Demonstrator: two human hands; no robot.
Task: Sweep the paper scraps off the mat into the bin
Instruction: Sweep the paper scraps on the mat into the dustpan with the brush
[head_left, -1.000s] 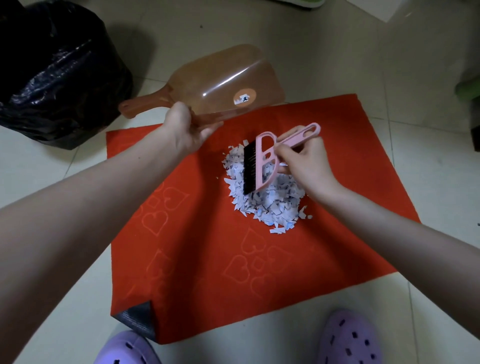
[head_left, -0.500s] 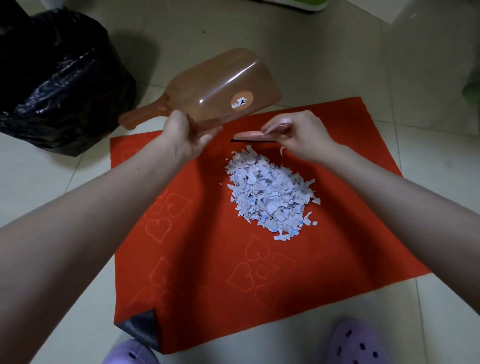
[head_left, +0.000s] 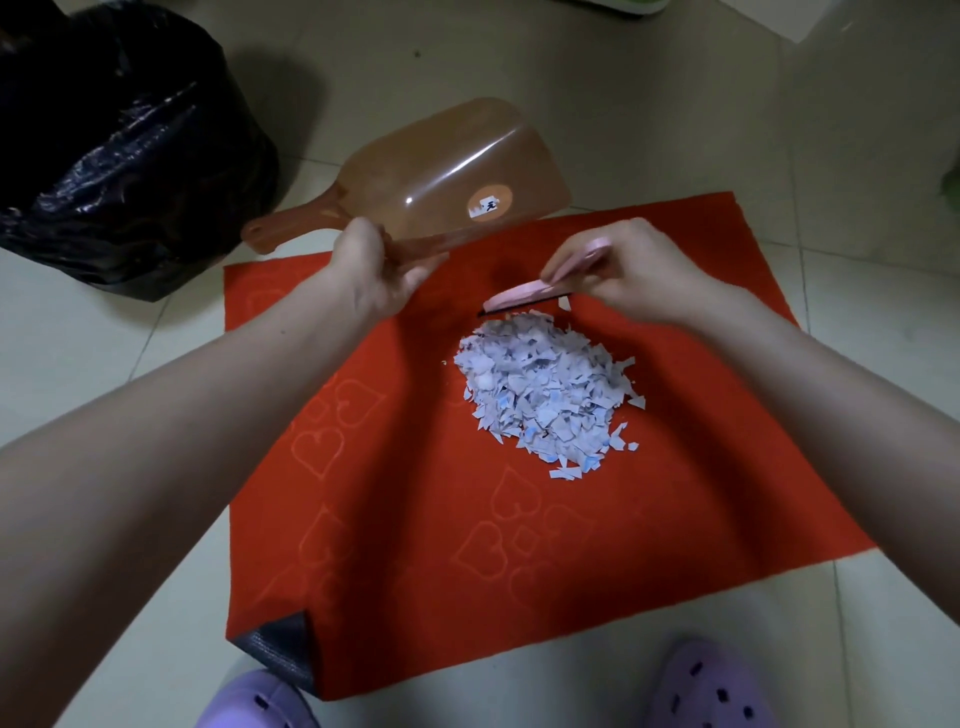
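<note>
A pile of white and blue paper scraps (head_left: 545, 395) lies on the red mat (head_left: 415, 519) with heart outlines. My right hand (head_left: 628, 270) grips a pink hand brush (head_left: 524, 299) at the far edge of the pile, bristles down on the mat. My left hand (head_left: 379, 270) holds a translucent orange dustpan (head_left: 441, 182) by its side edge, lifted and tilted above the mat's far edge, with its underside and sticker facing me. The bin lined with a black bag (head_left: 114, 150) stands at the far left on the floor.
The mat lies on pale floor tiles (head_left: 675, 104). Its near left corner (head_left: 280, 649) is folded over, showing a dark underside. My two purple clogs (head_left: 711, 686) stand at the mat's near edge. A green object (head_left: 950, 182) shows at the right edge.
My right hand has carried the brush from on top of the pile to its far edge and set it bristles down. The dustpan stays lifted in my left hand.
</note>
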